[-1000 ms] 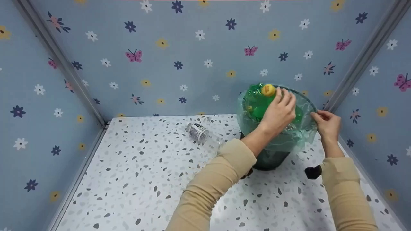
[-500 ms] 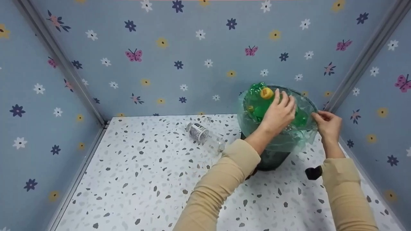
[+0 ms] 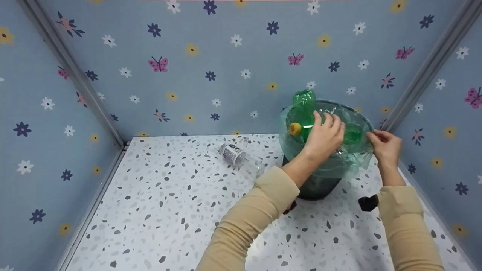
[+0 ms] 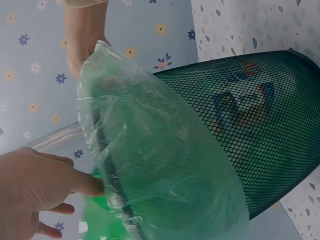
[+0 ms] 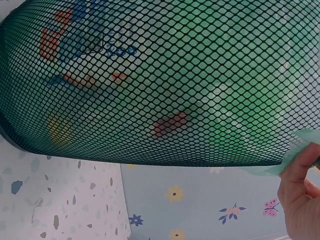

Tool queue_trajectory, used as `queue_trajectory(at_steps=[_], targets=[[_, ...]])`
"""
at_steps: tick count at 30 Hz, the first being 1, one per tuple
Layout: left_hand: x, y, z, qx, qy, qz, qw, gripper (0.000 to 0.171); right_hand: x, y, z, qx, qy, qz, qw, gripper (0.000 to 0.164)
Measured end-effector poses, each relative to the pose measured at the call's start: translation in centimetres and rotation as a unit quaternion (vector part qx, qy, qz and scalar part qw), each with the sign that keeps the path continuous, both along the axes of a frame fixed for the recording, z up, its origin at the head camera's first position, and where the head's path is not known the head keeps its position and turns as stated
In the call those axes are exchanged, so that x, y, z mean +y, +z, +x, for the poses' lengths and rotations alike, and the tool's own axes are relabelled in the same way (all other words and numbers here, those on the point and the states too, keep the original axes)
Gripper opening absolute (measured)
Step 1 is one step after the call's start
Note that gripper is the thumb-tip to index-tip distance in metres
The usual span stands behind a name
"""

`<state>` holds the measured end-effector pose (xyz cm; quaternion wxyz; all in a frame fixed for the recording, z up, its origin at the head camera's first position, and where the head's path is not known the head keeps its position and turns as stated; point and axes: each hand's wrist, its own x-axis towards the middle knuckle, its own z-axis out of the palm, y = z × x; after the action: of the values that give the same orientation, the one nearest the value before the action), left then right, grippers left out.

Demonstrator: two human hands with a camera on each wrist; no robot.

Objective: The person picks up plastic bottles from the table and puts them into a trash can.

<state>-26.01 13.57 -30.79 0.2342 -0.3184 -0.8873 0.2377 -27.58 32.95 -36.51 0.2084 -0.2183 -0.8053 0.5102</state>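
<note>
A black mesh waste bin (image 3: 320, 186), lined with a translucent green bin bag (image 3: 339, 165), stands at the right of the speckled surface. Over its mouth is my left hand (image 3: 324, 137), its fingers spread and loosely bent above green plastic bottles. One green bottle (image 3: 304, 99) sticks up past the far left rim; a yellow cap (image 3: 295, 128) shows beside my left thumb. My right hand (image 3: 386, 146) pinches the bag at the right rim, thumb against fingers. In the left wrist view, the left hand (image 4: 40, 192) has one digit at the bag-covered rim. Bottle parts under that hand are hidden.
Left of the bin, a clear bottle (image 3: 241, 160) with a label lies on its side on the speckled surface (image 3: 162, 207). Flowered blue walls (image 3: 211, 56) rise behind and at both sides. Through the mesh, coloured packaging (image 5: 90, 45) shows low in the bin.
A yellow cap at the top of the bottles has swung down and left, while a green bottle's end has risen at the far rim. My right hand keeps its place.
</note>
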Motion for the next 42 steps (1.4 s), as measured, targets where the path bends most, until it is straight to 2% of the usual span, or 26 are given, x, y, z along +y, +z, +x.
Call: queue_trajectory(at_steps=[6, 12, 15, 19, 24, 32, 36, 42], targets=[[-1.1, 0.4, 1.2, 0.011, -0.004, 0.026, 0.9996, 0.037, 0.1, 0.1, 0.0, 0.005, 0.0, -0.004, 1.0, 0.041], [-2.6, 0.7, 2.7, 0.03, -0.025, 0.068, 0.9969, 0.036, 0.0, 0.1, 0.0, 0.0, -0.002, -0.005, 1.0, 0.041], [-3.5, 0.5, 3.4, 0.049, -0.044, 0.103, 0.9925, 0.032, 0.1, 0.0, 0.1, -0.001, -0.002, -0.001, 1.0, 0.042], [-4.9, -0.3, 4.2, 0.081, -0.076, 0.154, 0.9817, 0.028, 0.2, -0.1, 0.1, 0.002, 0.001, 0.003, 1.0, 0.042], [-6.6, -2.4, 5.0, 0.094, -0.102, 0.198, 0.9704, 0.025, 0.2, 0.0, 0.1, 0.013, 0.004, -0.005, 1.0, 0.041], [-9.2, -6.5, 5.2, 0.075, -0.111, 0.253, 0.9581, 0.018, 0.1, -0.2, 0.1, 0.013, -0.001, -0.002, 1.0, 0.04], [-10.4, -8.8, 4.6, 0.06, -0.089, 0.292, 0.9503, 0.016, 0.1, -0.3, 0.1, 0.016, -0.002, 0.004, 1.0, 0.04], [-12.1, -12.8, 2.8, 0.002, -0.012, 0.359, 0.9332, 0.02, -0.1, -0.3, 0.0, 0.021, -0.004, 0.004, 1.0, 0.039]])
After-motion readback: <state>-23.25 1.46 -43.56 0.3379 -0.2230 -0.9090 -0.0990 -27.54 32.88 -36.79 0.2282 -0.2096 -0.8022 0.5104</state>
